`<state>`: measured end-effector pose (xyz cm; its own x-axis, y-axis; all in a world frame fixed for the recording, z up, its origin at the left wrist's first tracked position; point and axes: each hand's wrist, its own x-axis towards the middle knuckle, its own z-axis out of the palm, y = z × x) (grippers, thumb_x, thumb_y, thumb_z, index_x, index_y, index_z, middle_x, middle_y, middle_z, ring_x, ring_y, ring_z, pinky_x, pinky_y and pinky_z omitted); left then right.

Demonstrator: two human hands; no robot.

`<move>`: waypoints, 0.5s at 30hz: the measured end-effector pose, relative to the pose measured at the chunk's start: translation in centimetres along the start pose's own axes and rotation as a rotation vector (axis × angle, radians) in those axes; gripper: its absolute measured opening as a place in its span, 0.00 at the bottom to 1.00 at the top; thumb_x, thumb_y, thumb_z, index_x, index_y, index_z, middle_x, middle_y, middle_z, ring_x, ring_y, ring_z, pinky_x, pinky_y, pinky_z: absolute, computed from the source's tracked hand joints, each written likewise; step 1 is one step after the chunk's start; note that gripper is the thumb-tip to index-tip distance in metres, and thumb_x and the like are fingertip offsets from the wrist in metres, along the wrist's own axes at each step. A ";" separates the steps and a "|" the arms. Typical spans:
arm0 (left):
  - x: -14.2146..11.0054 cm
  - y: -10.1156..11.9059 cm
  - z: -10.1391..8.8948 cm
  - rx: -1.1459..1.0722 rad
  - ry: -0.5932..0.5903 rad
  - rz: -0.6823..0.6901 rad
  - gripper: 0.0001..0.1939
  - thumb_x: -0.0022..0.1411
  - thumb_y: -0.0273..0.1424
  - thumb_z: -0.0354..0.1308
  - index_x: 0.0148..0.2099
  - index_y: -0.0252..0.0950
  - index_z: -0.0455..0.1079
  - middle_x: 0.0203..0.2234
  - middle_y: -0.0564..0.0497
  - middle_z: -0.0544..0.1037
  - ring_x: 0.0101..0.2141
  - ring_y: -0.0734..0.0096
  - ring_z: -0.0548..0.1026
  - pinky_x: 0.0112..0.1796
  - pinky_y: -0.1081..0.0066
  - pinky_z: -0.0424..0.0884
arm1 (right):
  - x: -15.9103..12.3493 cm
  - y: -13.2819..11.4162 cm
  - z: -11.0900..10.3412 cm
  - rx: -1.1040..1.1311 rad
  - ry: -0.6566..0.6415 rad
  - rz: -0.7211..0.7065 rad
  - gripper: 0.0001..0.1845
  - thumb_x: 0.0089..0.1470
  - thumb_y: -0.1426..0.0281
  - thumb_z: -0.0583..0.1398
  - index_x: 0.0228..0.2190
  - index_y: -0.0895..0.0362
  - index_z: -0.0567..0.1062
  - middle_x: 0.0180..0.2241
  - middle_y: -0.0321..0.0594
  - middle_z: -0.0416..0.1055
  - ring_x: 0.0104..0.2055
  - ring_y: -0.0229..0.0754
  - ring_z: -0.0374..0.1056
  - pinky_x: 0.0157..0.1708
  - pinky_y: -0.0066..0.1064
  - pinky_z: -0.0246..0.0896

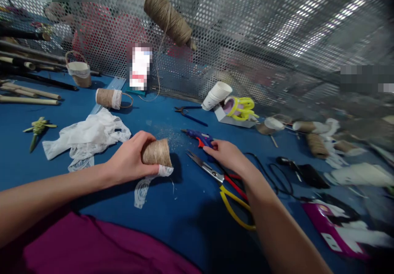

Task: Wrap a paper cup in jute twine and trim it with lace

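My left hand (132, 157) is closed around a twine-wrapped cup (157, 154) lying on its side just over the blue table. White lace trim (142, 192) hangs down from the cup near my thumb. With its fingers closed on the handle, my right hand (226, 155) grips a blue glue gun (198, 136), whose nozzle points left. Scissors (214, 173) with red and yellow handles lie beneath my right wrist, blades toward the cup. A heap of white lace (89, 136) rests left of my left hand.
Behind the table rises a perforated metal screen (261, 48) with a twine spool (168, 17) on it. Pliers (192, 113), stacked paper cups (217, 94), a phone (140, 68) and two finished-looking baskets (109, 98) stand or lie near it. Sticks (27, 99) fill the left; a cord (281, 179) runs right.
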<state>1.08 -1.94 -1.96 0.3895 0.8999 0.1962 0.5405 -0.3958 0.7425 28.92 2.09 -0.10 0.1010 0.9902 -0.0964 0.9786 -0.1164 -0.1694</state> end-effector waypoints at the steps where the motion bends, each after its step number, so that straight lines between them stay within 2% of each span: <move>1: 0.0 0.0 0.0 -0.032 -0.022 -0.027 0.24 0.46 0.41 0.61 0.43 0.34 0.60 0.35 0.48 0.69 0.34 0.66 0.68 0.34 0.65 0.66 | 0.3 0.0 0.3 0.008 -0.011 0.016 0.10 0.43 0.63 0.60 0.25 0.58 0.75 0.26 0.46 0.74 0.30 0.49 0.71 0.27 0.32 0.60; 6: 0.1 -0.2 0.1 -0.202 -0.130 -0.147 0.23 0.48 0.44 0.59 0.41 0.34 0.61 0.30 0.52 0.68 0.29 0.71 0.67 0.28 0.71 0.64 | 1.0 -0.2 0.8 0.102 0.011 0.087 0.05 0.37 0.71 0.62 0.22 0.58 0.71 0.23 0.45 0.72 0.30 0.50 0.70 0.27 0.33 0.58; 10: 0.2 -0.6 0.2 -0.326 -0.146 -0.160 0.23 0.48 0.43 0.59 0.42 0.33 0.62 0.30 0.52 0.68 0.29 0.72 0.66 0.27 0.73 0.64 | 0.3 -0.5 0.0 0.284 0.034 0.124 0.14 0.39 0.74 0.60 0.33 0.60 0.69 0.21 0.40 0.70 0.24 0.44 0.68 0.26 0.32 0.60; 13: 0.3 -0.9 0.3 -0.392 -0.158 -0.144 0.22 0.49 0.41 0.59 0.43 0.34 0.61 0.33 0.51 0.69 0.31 0.72 0.67 0.29 0.72 0.66 | -1.5 -1.0 -1.1 0.473 0.043 0.085 0.16 0.44 0.70 0.58 0.38 0.59 0.65 0.26 0.38 0.71 0.24 0.38 0.68 0.26 0.29 0.62; 14: 0.3 -0.9 0.3 -0.416 -0.168 -0.144 0.22 0.49 0.40 0.59 0.44 0.34 0.61 0.34 0.50 0.69 0.31 0.71 0.68 0.30 0.72 0.66 | -2.3 -1.2 -1.5 0.559 0.028 0.051 0.14 0.45 0.66 0.59 0.36 0.57 0.66 0.25 0.36 0.70 0.24 0.37 0.67 0.26 0.28 0.62; 15: 0.4 -1.0 0.4 -0.442 -0.181 -0.152 0.22 0.49 0.39 0.58 0.44 0.34 0.60 0.34 0.50 0.68 0.31 0.72 0.68 0.30 0.72 0.66 | -3.1 -1.4 -1.8 0.753 -0.013 0.015 0.13 0.44 0.63 0.60 0.31 0.57 0.67 0.22 0.35 0.68 0.22 0.36 0.65 0.23 0.28 0.61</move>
<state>0.94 -1.29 -2.85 0.4755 0.8795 -0.0204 0.2487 -0.1122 0.9621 27.52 -0.65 2.21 0.1070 0.9876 -0.1151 0.5896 -0.1562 -0.7925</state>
